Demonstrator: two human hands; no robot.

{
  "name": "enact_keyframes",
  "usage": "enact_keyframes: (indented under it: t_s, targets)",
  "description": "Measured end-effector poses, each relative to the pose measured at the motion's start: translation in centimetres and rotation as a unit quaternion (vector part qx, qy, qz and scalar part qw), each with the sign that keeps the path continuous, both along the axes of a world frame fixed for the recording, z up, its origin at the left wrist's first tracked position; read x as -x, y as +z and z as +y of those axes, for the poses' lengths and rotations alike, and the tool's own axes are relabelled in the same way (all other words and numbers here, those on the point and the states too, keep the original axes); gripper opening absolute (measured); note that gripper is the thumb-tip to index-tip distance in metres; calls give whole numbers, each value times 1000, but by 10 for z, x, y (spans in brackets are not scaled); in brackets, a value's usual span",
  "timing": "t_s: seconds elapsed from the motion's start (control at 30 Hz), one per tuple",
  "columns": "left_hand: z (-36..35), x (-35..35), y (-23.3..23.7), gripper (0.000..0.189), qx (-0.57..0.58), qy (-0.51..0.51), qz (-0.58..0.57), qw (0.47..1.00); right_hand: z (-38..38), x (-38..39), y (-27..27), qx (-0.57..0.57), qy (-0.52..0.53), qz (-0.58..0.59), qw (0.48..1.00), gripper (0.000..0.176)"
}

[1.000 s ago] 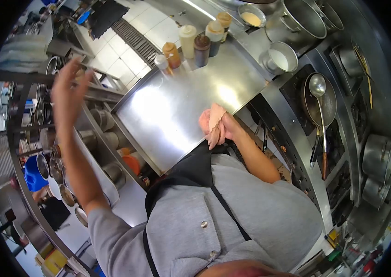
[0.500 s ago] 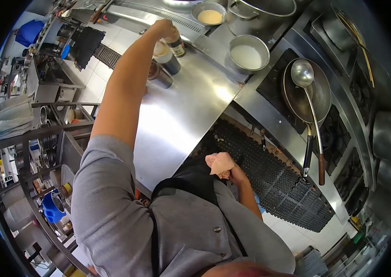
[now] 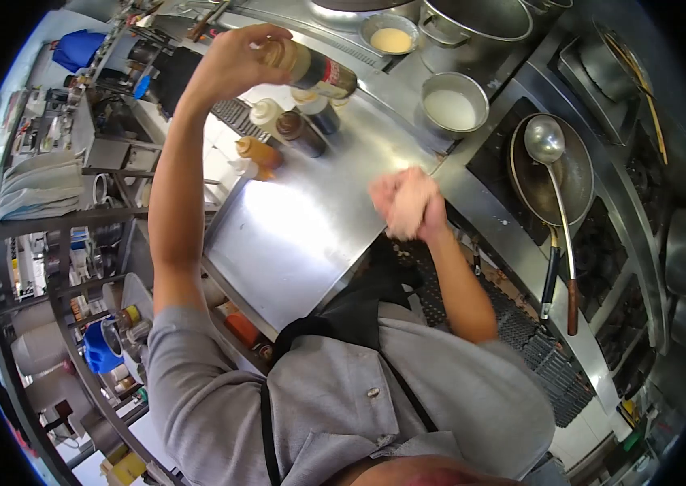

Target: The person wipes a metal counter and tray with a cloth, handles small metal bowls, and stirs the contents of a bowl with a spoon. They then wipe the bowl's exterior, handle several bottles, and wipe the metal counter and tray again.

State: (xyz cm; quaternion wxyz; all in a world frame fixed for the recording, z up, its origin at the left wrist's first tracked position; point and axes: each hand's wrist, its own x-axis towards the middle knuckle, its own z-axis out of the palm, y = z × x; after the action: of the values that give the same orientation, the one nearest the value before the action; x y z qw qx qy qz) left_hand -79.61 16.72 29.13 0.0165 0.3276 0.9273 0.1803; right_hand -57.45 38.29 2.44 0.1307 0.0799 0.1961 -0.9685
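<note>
My left hand (image 3: pixel 238 65) is raised over the far left of the steel counter (image 3: pixel 286 243), fingers wrapped round a dark glass bottle (image 3: pixel 333 79). The bottle is tipped nearly on its side, its labelled end pointing right. Over the counter's right edge, my right hand (image 3: pixel 435 217) grips a pale pink lump of raw meat (image 3: pixel 404 199), blurred by motion. Below the tilted bottle stand several squeeze bottles: a dark brown one (image 3: pixel 300 134), an orange one (image 3: pixel 259 151) and a white-topped one (image 3: pixel 265 113).
Behind the counter are a bowl of yellow liquid (image 3: pixel 390 37) and a large pot (image 3: pixel 477 28). A pot of white liquid (image 3: pixel 452 105) stands nearer. On the stove at right, a ladle (image 3: pixel 545 139) lies across a wok (image 3: pixel 574 182). Shelving (image 3: pixel 100 215) borders the left.
My left hand has lifted the bottle off the counter and tipped it over. My right hand has come up and forward from near my waist with the meat.
</note>
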Motion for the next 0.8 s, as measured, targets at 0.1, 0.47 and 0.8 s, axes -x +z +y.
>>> enact_keyframes:
  t_s: [0.1,0.47,0.8]
  targets:
    - [-31,-59,36,62,-98,-10,-127,987,-46,66,71,121,-22,34,992,55]
    - [-165,-235,-43,61,-668,203,-51,714,-227,16,107,32,174,45,983,57]
    - [-230,-394,-50,40,-682,354,165,619,-326,-59,137,13,276,26,961,32]
